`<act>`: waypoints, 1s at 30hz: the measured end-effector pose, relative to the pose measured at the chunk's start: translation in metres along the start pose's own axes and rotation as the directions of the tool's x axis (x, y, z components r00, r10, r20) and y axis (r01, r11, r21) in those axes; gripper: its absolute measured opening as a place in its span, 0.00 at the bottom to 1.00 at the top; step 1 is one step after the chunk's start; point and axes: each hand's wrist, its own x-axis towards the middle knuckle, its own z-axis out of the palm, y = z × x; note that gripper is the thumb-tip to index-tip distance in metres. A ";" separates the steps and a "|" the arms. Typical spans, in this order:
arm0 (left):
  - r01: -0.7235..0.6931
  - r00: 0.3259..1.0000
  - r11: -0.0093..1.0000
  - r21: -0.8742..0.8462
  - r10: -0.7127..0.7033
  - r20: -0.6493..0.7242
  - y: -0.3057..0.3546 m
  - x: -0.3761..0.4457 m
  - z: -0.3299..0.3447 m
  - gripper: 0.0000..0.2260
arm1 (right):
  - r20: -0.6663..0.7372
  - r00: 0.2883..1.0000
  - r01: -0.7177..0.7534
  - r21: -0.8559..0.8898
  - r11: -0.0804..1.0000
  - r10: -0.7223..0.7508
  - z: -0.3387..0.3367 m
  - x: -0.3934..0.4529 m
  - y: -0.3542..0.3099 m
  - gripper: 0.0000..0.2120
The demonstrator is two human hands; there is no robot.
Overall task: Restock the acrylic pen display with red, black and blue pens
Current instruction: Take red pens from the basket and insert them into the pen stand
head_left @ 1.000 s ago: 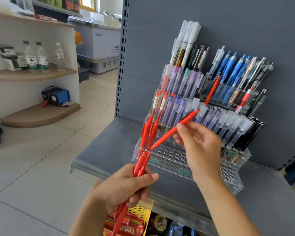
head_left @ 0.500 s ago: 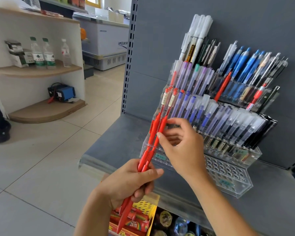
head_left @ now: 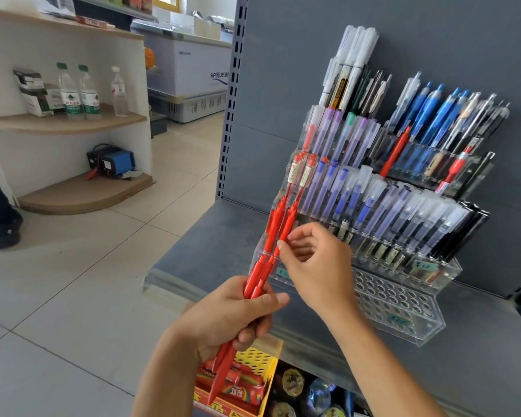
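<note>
A tiered acrylic pen display [head_left: 403, 311] stands on a grey shelf, its upper rows filled with blue, purple, black and a few red pens. Its lowest row of holes is bare. My left hand [head_left: 232, 317] grips a bundle of red pens [head_left: 275, 233] that points up towards the display's left end. My right hand [head_left: 316, 269] is at the bundle's upper part, thumb and fingertips pinching one red pen in it.
The grey shelf [head_left: 211, 251] has a pegboard back panel. Below its front edge sit snack boxes [head_left: 238, 386]. To the left are a curved wooden shelf with water bottles [head_left: 79, 91], a chest freezer [head_left: 190, 70] and tiled floor. A person's shoe [head_left: 0, 230] shows at far left.
My right hand held a single red pen out towards the display a second ago. It has since come back to the bundle in my left hand and pinches a pen there.
</note>
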 end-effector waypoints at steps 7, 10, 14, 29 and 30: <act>0.023 1.000 1.000 -0.017 -0.024 -0.016 0.001 0.001 0.001 0.12 | 0.026 1.000 0.001 0.052 0.999 -0.002 -0.012 -0.013 -0.007 0.05; 0.010 1.000 1.000 0.005 -0.010 0.007 0.000 0.003 0.005 0.10 | 0.186 0.978 -0.139 0.227 0.964 0.097 -0.024 -0.032 -0.012 0.03; 0.026 0.998 0.995 0.092 -0.031 0.063 -0.001 0.008 0.013 0.15 | 0.307 0.933 -0.271 0.254 0.929 0.188 -0.033 -0.048 -0.007 0.04; 0.014 0.991 0.992 0.129 -0.030 0.129 -0.003 0.015 0.028 0.12 | 0.086 0.945 -0.315 0.502 0.806 0.315 -0.052 -0.043 0.004 0.03; 0.014 0.993 0.994 0.111 -0.027 0.116 -0.004 0.015 0.027 0.11 | 0.028 0.951 -0.275 0.530 0.802 0.308 -0.054 -0.037 0.003 0.03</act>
